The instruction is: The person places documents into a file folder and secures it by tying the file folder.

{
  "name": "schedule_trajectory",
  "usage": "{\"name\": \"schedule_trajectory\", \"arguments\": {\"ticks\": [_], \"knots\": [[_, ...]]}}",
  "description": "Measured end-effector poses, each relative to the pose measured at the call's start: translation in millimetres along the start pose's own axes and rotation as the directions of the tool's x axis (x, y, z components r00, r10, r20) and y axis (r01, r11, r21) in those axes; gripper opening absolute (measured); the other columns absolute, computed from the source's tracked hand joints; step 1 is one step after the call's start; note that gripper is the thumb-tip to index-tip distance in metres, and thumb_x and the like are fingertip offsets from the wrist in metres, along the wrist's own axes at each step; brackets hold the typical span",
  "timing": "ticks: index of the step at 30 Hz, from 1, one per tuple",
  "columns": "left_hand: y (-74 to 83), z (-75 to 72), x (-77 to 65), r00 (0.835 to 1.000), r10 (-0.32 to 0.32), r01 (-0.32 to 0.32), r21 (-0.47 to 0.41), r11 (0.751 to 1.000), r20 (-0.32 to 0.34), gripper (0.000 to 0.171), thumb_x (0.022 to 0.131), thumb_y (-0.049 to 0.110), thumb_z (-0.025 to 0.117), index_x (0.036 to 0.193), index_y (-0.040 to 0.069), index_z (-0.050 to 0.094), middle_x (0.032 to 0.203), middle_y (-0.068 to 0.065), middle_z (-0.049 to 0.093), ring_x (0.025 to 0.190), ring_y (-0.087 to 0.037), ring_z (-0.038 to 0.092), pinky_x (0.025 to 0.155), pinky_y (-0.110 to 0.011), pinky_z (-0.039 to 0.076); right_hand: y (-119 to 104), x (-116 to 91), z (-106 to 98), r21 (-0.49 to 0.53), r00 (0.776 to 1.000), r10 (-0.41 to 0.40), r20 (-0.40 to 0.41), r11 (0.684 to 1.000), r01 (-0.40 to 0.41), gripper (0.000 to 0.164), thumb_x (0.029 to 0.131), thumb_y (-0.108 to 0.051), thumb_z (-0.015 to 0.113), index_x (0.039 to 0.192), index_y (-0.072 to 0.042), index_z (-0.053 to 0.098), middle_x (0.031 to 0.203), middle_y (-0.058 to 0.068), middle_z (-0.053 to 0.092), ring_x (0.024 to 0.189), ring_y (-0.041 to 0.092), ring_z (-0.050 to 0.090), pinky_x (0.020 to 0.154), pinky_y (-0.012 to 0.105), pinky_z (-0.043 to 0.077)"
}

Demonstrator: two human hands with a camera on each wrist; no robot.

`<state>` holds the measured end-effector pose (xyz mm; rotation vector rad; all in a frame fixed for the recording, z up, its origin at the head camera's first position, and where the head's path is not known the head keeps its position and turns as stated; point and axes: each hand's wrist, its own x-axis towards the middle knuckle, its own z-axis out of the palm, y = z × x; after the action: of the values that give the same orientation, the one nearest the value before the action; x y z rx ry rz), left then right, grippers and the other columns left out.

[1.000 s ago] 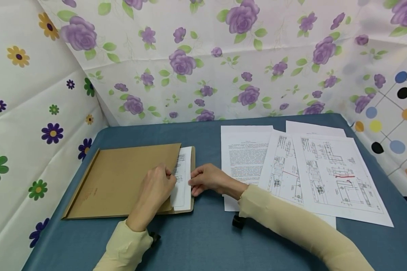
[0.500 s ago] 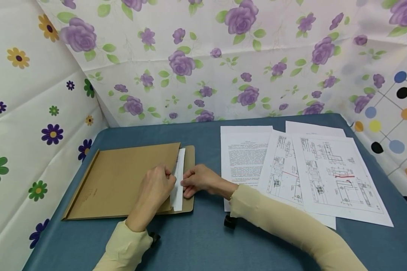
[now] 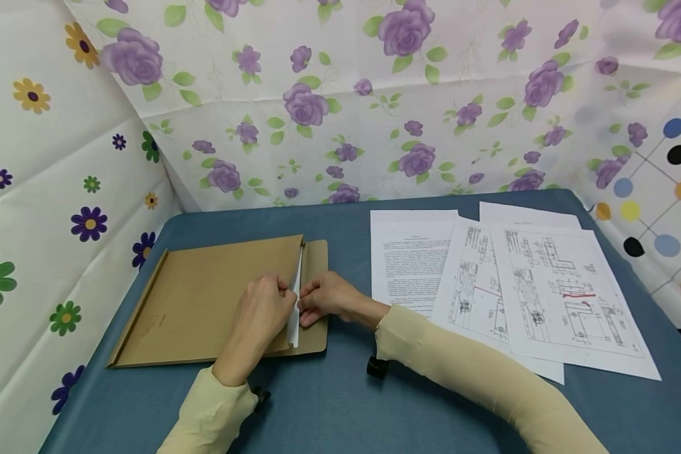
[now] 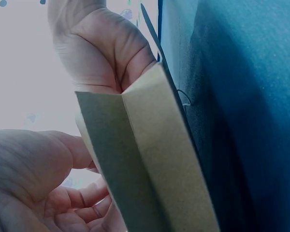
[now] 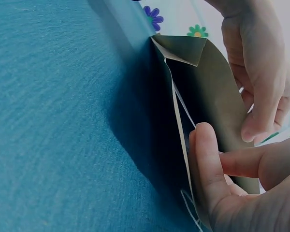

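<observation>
A brown cardboard folder lies on the left of the table, its top cover lifted along the right edge. My left hand pinches that cover edge; in the left wrist view the folder's side flap shows its crease beside the left hand. White paper sheets show as a narrow strip in the folder's mouth. At their outer edge, my right hand pinches the sheets between thumb and fingers. In the right wrist view, the right fingertips reach inside the open folder, and most of the paper is hidden.
To the right lie a printed text page and overlapping technical drawings with red marks. A thin cord loops from the folder's edge. Flowered cloth hangs behind the blue table.
My right hand has moved left, sliding the sheets deeper into the folder, so the visible strip has narrowed. The cover's edge has risen slightly; my left hand stays in place.
</observation>
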<state>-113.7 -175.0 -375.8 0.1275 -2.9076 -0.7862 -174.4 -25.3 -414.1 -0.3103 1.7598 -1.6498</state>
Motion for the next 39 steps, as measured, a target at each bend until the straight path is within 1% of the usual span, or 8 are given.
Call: {"name": "schedule_trajectory", "arguments": {"ticks": [10, 15, 25, 31, 33, 36, 37, 39], "knots": [[0.2, 0.3, -0.1, 0.999, 0.034, -0.034, -0.009, 0.999, -0.014, 0.005, 0.087, 0.002, 0.062, 0.092, 0.001, 0.065, 0.079, -0.012, 0.064, 0.058, -0.020, 0.054, 0.052, -0.032, 0.043, 1.7, 2.5, 3.3, -0.002, 1.000, -0.023, 0.021, 1.000, 0.023, 0.018, 0.099, 0.008, 0.058, 0.112, 0.011, 0.069, 0.093, 0.023, 0.071, 0.066, 0.020, 0.073, 0.070, 0.035, 0.061], [1.3, -0.2, 0.5, 1.000, 0.028, -0.028, -0.013, 1.000, -0.001, 0.004, 0.089, 0.005, 0.064, 0.091, 0.001, 0.064, 0.079, -0.011, 0.063, 0.059, -0.020, 0.054, 0.052, -0.031, 0.043, 1.2, 3.7, 5.1, -0.008, 1.000, -0.026, 0.012, 1.000, 0.026, 0.021, 0.099, 0.010, 0.054, 0.112, 0.011, 0.070, 0.091, 0.022, 0.071, 0.063, 0.020, 0.072, 0.068, 0.035, 0.061], [1.6, 0.1, 1.5, 1.000, 0.026, -0.026, -0.012, 1.000, 0.005, 0.005, 0.089, 0.006, 0.066, 0.092, 0.002, 0.064, 0.083, -0.012, 0.065, 0.064, -0.022, 0.058, 0.056, -0.033, 0.047, 2.7, 6.6, 8.9, 0.010, 1.000, 0.011, -0.007, 1.000, -0.011, 0.014, 0.099, 0.010, 0.055, 0.104, 0.010, 0.069, 0.086, 0.023, 0.070, 0.059, 0.021, 0.070, 0.063, 0.035, 0.061], [0.7, 0.3, 2.0, 1.000, 0.014, -0.014, -0.014, 1.000, 0.008, 0.005, 0.087, 0.003, 0.063, 0.092, 0.001, 0.063, 0.081, -0.012, 0.065, 0.062, -0.021, 0.057, 0.054, -0.033, 0.046, 4.4, 5.2, 7.7, -0.009, 1.000, -0.011, 0.017, 1.000, 0.011, 0.016, 0.100, 0.009, 0.054, 0.096, 0.013, 0.069, 0.085, 0.024, 0.070, 0.058, 0.021, 0.070, 0.060, 0.034, 0.060], [0.2, 0.2, 1.7, 1.000, 0.011, -0.011, -0.016, 1.000, 0.010, 0.006, 0.087, 0.002, 0.062, 0.092, 0.001, 0.063, 0.081, -0.012, 0.064, 0.061, -0.021, 0.056, 0.054, -0.032, 0.045, 4.6, 2.9, 6.3, -0.036, 0.999, -0.031, 0.036, 0.999, 0.032, 0.017, 0.100, 0.007, 0.055, 0.093, 0.014, 0.069, 0.084, 0.024, 0.070, 0.058, 0.021, 0.070, 0.058, 0.034, 0.060], [-0.3, -0.1, 0.9, 1.000, 0.013, -0.012, -0.021, 1.000, 0.014, 0.006, 0.086, 0.001, 0.060, 0.092, 0.001, 0.063, 0.080, -0.012, 0.063, 0.060, -0.020, 0.055, 0.053, -0.032, 0.043, 4.7, -2.1, 2.9, -0.145, 0.993, -0.095, 0.067, 0.984, 0.104, 0.018, 0.100, 0.002, 0.059, 0.092, 0.012, 0.071, 0.082, 0.022, 0.070, 0.057, 0.020, 0.068, 0.056, 0.034, 0.059], [-0.4, -0.2, 0.7, 1.000, 0.015, -0.015, -0.021, 1.000, 0.016, 0.006, 0.086, 0.001, 0.060, 0.092, 0.001, 0.062, 0.079, -0.011, 0.063, 0.059, -0.020, 0.054, 0.053, -0.032, 0.043, 4.7, -4.2, 1.2, -0.187, 0.990, -0.120, 0.076, 0.973, 0.132, 0.017, 0.100, 0.001, 0.060, 0.094, 0.010, 0.072, 0.081, 0.021, 0.071, 0.058, 0.020, 0.068, 0.055, 0.034, 0.059], [-0.7, -0.2, 0.7, 1.000, 0.019, -0.019, -0.020, 1.000, 0.017, 0.006, 0.086, 0.001, 0.060, 0.092, 0.002, 0.062, 0.078, -0.011, 0.062, 0.058, -0.020, 0.054, 0.052, -0.032, 0.042, 5.1, -7.9, -2.4, -0.284, 0.981, -0.172, 0.089, 0.940, 0.190, 0.014, 0.100, 0.000, 0.061, 0.099, 0.007, 0.074, 0.082, 0.017, 0.072, 0.060, 0.019, 0.067, 0.056, 0.033, 0.058]]}}
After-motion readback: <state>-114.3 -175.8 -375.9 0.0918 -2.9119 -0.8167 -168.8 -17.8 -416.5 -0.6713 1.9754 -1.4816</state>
